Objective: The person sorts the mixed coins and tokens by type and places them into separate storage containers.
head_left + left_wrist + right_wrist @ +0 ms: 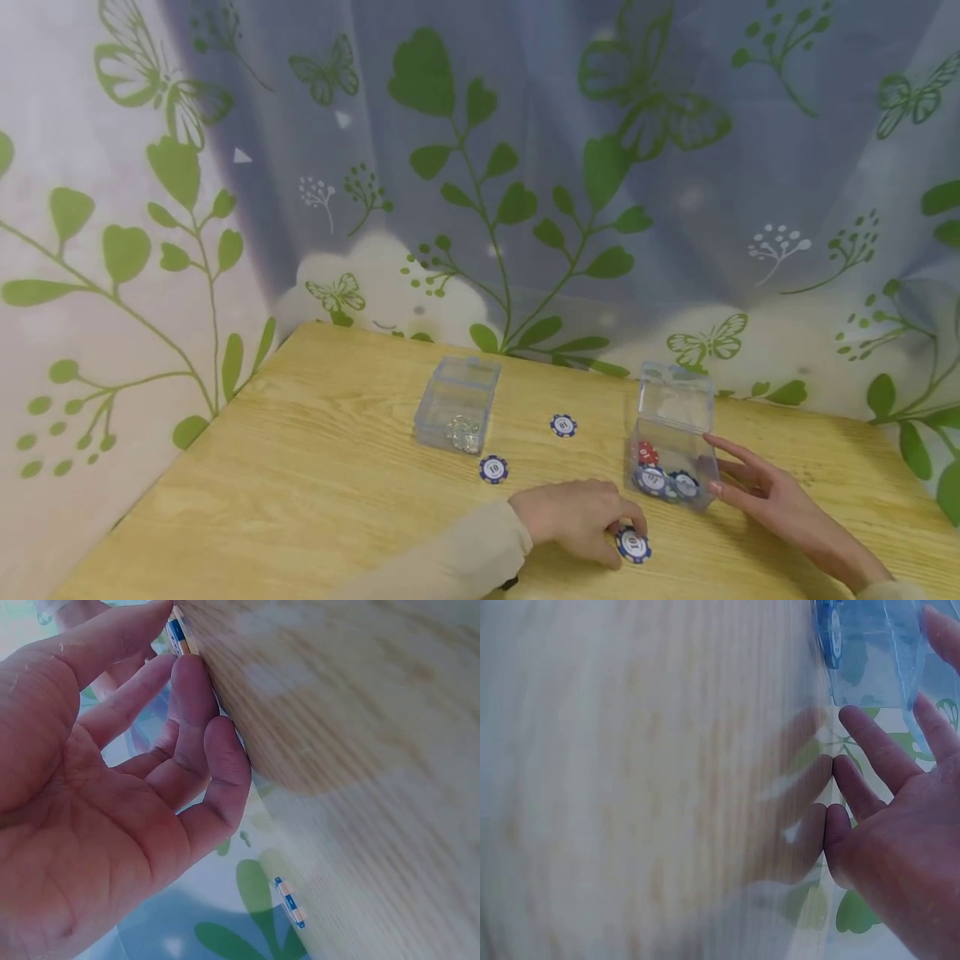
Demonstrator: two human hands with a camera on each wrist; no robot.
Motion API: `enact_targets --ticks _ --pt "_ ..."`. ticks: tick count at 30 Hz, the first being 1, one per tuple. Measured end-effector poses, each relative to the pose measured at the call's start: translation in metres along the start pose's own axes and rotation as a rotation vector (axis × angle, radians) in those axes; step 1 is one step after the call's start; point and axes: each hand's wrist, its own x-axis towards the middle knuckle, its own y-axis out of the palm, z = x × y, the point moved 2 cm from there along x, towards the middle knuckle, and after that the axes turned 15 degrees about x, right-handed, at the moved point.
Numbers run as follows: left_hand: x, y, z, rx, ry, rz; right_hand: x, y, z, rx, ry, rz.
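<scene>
My left hand (577, 517) has its thumb and a finger at the edge of a blue-and-white poker chip (633, 544) on the table, marked 10. In the left wrist view the chip (177, 636) sits edge-on between thumb and fingertip. My right hand (787, 508) rests against the right side of a clear plastic box (697, 450), its fingers spread. That box stands with its lid raised. Inside it lie a red chip (648, 452), a blue chip (652, 479) and a darker chip (685, 484).
Two more blue chips lie on the wooden table (300, 467), one nearer (493, 469) and one farther back (563, 426). Left of them another clear box (433, 421) stands with its lid raised, holding shiny discs (465, 433). A leaf-patterned curtain (525, 250) hangs behind the table.
</scene>
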Motion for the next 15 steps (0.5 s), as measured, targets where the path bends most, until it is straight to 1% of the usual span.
enact_targets --ticks 4,8,12,15 --pt "0.0002 0.0 0.0 -0.019 0.002 0.002 -0.0004 0.001 -0.0012 0.006 -0.004 0.003" --pt "0.0001 -0.0006 0.0001 -0.021 0.013 -0.017 0.0006 0.0019 -0.0016 0.003 0.009 -0.006" --pt "-0.0001 -0.001 -0.0007 -0.002 0.021 -0.033 0.0008 0.0016 -0.0013 0.02 0.011 0.002" --pt "0.0002 -0.0011 -0.0013 0.02 0.006 -0.026 0.0007 0.0011 -0.0013 0.022 0.014 0.002"
